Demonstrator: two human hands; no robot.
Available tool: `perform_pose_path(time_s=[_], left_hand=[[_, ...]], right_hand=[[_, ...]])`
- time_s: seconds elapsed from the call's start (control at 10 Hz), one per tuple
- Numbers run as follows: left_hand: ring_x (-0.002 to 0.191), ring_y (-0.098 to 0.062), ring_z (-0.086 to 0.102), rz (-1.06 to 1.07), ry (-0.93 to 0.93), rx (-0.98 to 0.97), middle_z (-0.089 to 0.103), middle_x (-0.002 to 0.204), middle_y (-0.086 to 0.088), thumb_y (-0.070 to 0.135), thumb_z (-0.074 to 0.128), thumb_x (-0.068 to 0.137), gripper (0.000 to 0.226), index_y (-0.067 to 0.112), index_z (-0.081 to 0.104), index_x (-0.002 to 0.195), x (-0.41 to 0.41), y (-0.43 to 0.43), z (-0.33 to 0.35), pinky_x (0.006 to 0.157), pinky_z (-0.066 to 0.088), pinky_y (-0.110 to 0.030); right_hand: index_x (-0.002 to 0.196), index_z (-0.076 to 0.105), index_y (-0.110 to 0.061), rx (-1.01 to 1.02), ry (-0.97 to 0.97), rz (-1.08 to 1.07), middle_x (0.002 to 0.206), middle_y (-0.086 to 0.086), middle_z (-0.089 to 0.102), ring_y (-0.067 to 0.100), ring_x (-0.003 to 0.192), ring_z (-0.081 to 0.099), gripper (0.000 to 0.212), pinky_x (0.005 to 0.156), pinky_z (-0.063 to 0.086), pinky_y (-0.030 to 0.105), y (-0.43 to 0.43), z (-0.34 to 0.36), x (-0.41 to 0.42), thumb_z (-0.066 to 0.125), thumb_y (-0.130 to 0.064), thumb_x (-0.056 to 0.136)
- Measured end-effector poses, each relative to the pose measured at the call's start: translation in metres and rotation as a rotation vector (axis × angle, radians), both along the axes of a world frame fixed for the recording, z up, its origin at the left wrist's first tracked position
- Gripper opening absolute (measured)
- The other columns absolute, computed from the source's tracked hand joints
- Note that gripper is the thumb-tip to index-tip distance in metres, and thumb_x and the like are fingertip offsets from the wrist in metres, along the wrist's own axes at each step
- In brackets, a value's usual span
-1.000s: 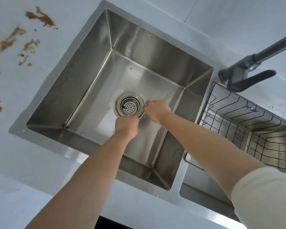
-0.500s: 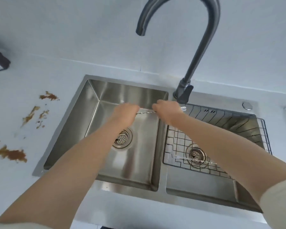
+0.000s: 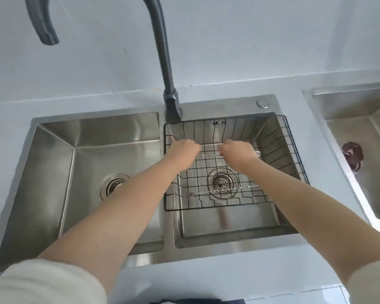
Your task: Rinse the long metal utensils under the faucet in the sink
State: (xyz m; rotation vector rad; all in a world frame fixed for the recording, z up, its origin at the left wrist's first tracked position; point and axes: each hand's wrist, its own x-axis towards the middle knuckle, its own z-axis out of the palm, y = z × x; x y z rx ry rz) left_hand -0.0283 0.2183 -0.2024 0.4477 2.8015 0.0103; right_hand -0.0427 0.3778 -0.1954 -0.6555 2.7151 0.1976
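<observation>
Pale surface, double sink (image 3: 217, 106): left hand (image 3: 185, 153) and right hand (image 3: 237, 153) grip a utensil (image 3: 208, 155) by its ends, level over the basket (image 3: 279, 148), likely to lay it beside a second utensil (image 3: 239, 188) draining there.

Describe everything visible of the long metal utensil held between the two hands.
The held utensil is a thin, silvery metal rod with a twisted shaft, lying roughly level. The left hand grips one end, the right hand the other; a shiny tip pokes out past the right hand. It appears to hang above the wire basket in the right basin, away from the faucet spout.
</observation>
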Motion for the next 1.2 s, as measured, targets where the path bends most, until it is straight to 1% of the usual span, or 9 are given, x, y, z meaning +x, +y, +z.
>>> perform_pose_path(time_s=[0.1,0.2,0.4,0.7,0.8,0.9,1.0,1.1,1.2], left_hand=[[0.096,-0.033,0.061,-0.006,-0.06,0.024,0.064,0.103,-0.014,-0.009,0.044,0.084,0.024,0.004,0.059,0.098,0.004,0.017,-0.023,0.076,0.05,-0.04],[0.102,-0.033,0.06,0.014,-0.109,0.055,0.064,0.109,-0.015,-0.007,0.043,0.087,0.028,0.004,0.059,0.107,0.011,0.03,-0.041,0.081,0.05,-0.04],[0.101,-0.034,0.059,0.048,-0.164,0.038,0.063,0.107,-0.016,-0.01,0.042,0.085,0.025,0.002,0.058,0.1,0.016,0.048,-0.054,0.079,0.049,-0.041],[0.109,-0.033,0.056,0.074,-0.179,-0.048,0.06,0.114,-0.016,-0.009,0.04,0.087,0.035,0.002,0.051,0.118,0.015,0.054,-0.061,0.085,0.048,-0.04],[0.11,-0.033,0.054,0.072,-0.178,-0.052,0.058,0.115,-0.017,-0.011,0.04,0.086,0.034,0.0,0.051,0.116,0.016,0.055,-0.06,0.085,0.048,-0.04],[0.108,-0.032,0.053,0.072,-0.168,-0.031,0.058,0.113,-0.016,-0.009,0.041,0.086,0.03,-0.001,0.052,0.112,0.018,0.051,-0.055,0.085,0.047,-0.039],[0.11,-0.029,0.052,0.077,-0.102,0.003,0.057,0.118,-0.014,0.008,0.043,0.093,0.024,0.002,0.051,0.115,0.022,0.038,-0.054,0.088,0.044,-0.037],[0.138,-0.025,0.03,0.104,-0.037,0.068,0.034,0.148,-0.012,0.026,0.036,0.098,0.047,0.005,0.029,0.139,0.029,0.017,-0.046,0.115,0.024,-0.036],[0.146,-0.021,-0.002,0.111,0.032,0.023,0.0,0.158,-0.005,0.034,0.022,0.1,0.057,0.013,-0.003,0.146,0.041,-0.001,-0.03,0.117,-0.006,-0.036]], right_hand=[[0.119,0.051,-0.009,0.029,-0.065,-0.016,0.118,0.009,0.056,0.031,0.106,0.057,0.036,0.073,0.041,0.034,0.017,-0.015,0.005,0.042,0.006,0.088],[0.12,0.051,-0.009,0.046,-0.104,-0.024,0.12,0.009,0.054,0.031,0.106,0.058,0.038,0.076,0.045,0.035,0.027,-0.029,0.009,0.046,0.007,0.086],[0.122,0.051,-0.007,0.04,-0.153,-0.047,0.122,0.01,0.053,0.03,0.109,0.057,0.039,0.081,0.046,0.034,0.04,-0.048,0.01,0.043,0.007,0.087],[0.119,0.051,-0.004,-0.013,-0.202,-0.148,0.121,0.012,0.051,0.031,0.107,0.057,0.037,0.075,0.045,0.034,0.037,-0.064,0.011,0.046,0.009,0.085],[0.119,0.049,-0.004,-0.055,-0.203,-0.193,0.123,0.013,0.049,0.031,0.108,0.056,0.038,0.075,0.046,0.034,0.036,-0.068,0.016,0.045,0.011,0.084],[0.12,0.047,-0.005,-0.101,-0.179,-0.242,0.124,0.012,0.049,0.029,0.112,0.051,0.039,0.079,0.045,0.034,0.038,-0.064,0.02,0.045,0.01,0.084],[0.122,0.044,-0.006,-0.143,-0.121,-0.251,0.127,0.01,0.048,0.027,0.117,0.045,0.042,0.086,0.043,0.033,0.039,-0.06,0.026,0.046,0.008,0.083],[0.132,0.037,-0.009,-0.182,-0.047,-0.259,0.135,0.008,0.042,0.026,0.124,0.04,0.047,0.098,0.038,0.032,0.035,-0.051,0.028,0.045,0.001,0.087],[0.144,0.021,-0.011,-0.232,0.036,-0.229,0.149,0.007,0.027,0.025,0.135,0.029,0.055,0.109,0.028,0.033,0.03,-0.04,0.033,0.042,-0.011,0.094]])
